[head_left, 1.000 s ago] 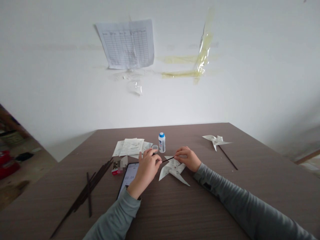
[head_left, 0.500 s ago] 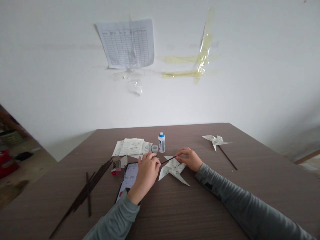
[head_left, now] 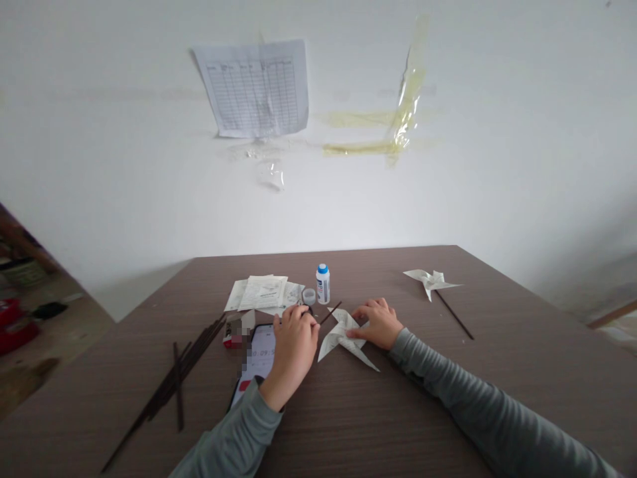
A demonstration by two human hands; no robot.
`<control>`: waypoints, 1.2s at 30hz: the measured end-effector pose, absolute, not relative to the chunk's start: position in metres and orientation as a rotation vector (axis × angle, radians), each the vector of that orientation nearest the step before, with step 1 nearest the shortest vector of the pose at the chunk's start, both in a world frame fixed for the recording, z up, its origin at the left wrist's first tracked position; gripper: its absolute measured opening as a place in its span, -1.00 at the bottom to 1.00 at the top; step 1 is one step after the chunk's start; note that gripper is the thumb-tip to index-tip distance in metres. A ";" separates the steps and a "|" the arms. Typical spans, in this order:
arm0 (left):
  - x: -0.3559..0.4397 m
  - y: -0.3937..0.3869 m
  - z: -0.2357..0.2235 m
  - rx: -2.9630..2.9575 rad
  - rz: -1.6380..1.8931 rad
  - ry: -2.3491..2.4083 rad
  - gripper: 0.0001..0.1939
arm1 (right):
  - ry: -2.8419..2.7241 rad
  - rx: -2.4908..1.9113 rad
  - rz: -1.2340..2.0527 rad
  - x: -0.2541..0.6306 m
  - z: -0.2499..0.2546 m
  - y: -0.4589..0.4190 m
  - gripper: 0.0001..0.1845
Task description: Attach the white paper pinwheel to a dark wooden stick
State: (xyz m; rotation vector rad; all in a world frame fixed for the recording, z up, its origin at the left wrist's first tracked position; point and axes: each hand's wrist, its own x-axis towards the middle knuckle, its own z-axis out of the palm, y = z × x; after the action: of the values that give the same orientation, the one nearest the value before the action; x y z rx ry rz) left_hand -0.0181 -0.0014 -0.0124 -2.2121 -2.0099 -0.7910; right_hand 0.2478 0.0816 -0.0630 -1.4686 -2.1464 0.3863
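Observation:
A white paper pinwheel (head_left: 343, 340) lies on the brown table (head_left: 348, 411) between my hands. My left hand (head_left: 294, 345) is closed in a pinch on a thin dark stick (head_left: 330, 313), whose far end angles up and away toward the glue bottle (head_left: 322, 283). My right hand (head_left: 379, 323) rests on the pinwheel's right side, fingers bent and pressing the paper down. A phone (head_left: 257, 358) lies partly under my left wrist.
A bundle of dark sticks (head_left: 172, 378) lies at the left. Folded papers (head_left: 261, 292) and a small tape roll (head_left: 308, 295) sit behind my left hand. A finished pinwheel on a stick (head_left: 432, 282) lies at the right. A small red box (head_left: 233, 335) sits by the phone.
The stick's far end has swung up and away from the pinwheel's centre. My right hand let go of the stick and settled lower onto the paper. My left hand shifted slightly toward me.

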 end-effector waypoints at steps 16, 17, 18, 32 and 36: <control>-0.025 0.001 -0.027 -2.231 -0.781 -1.919 -0.77 | -2.115 -1.485 0.579 0.258 -0.039 0.082 -0.82; -0.025 0.001 -0.028 -2.234 -0.776 -1.924 -0.77 | -2.103 -1.493 0.597 0.260 -0.037 0.082 -0.83; -0.025 0.001 -0.029 -2.237 -0.772 -1.925 -0.77 | -2.092 -1.500 0.609 0.262 -0.036 0.083 -0.83; -0.025 0.005 -0.038 -2.228 -0.767 -1.938 -0.76 | -2.038 -1.352 0.691 0.290 -0.029 0.091 -0.90; -0.027 0.008 -0.033 -2.297 -0.835 -1.934 -0.72 | -2.029 -1.260 0.454 0.288 -0.032 0.086 -0.89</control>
State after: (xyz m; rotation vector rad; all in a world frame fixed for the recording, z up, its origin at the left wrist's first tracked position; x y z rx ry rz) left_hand -0.0267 0.0075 -0.0325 -2.2968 -1.9343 -0.8355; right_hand 0.2881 0.0861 -0.0317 -1.2598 -2.0286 0.4539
